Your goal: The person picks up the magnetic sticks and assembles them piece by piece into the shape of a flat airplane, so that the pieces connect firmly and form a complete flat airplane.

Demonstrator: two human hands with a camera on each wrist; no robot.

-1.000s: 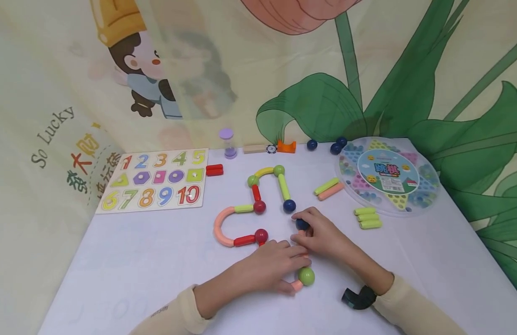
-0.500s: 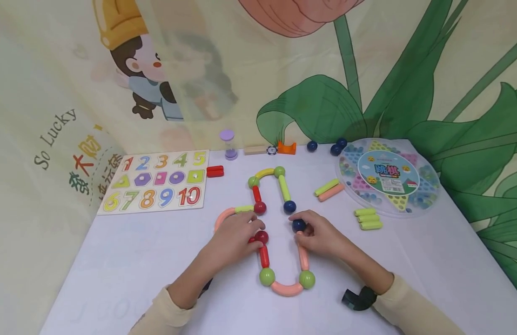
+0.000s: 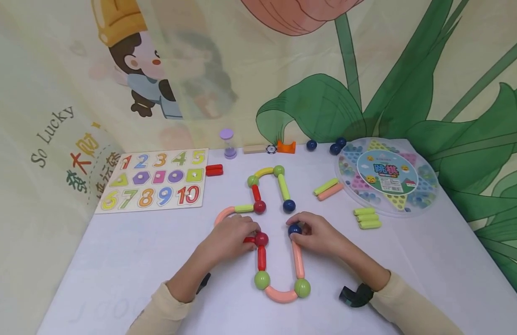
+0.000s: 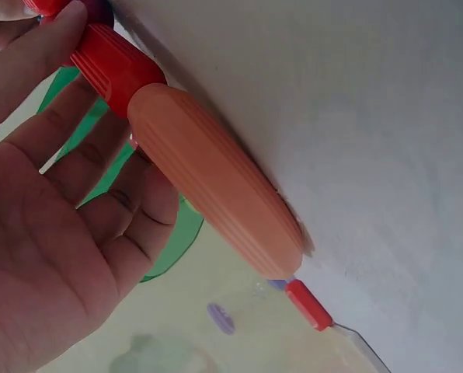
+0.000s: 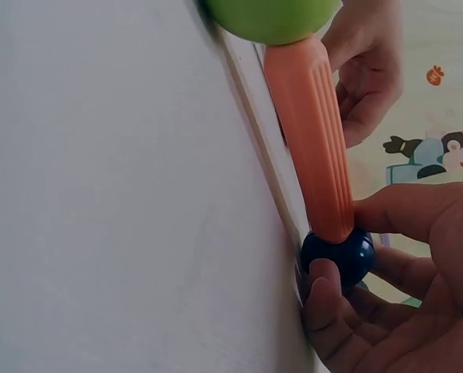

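Note:
My left hand pinches a short red rod beside a red ball, its thumb on the rod in the left wrist view. A curved peach rod joins that rod's other end. With thumb and fingers, my right hand holds a dark blue ball on the end of a straight peach rod. That rod runs to a green ball. A curved peach rod links it to another green ball, with a red rod up to the red ball.
Farther off, the chain continues past a red ball to a second dark blue ball, apart from the held one. Loose green rods and a round game box lie right, a number board left.
My left hand has moved from the near peach rods, up and left to the red rod. My right hand has shifted slightly left and nearer with the blue ball, and the near loop has shifted too.

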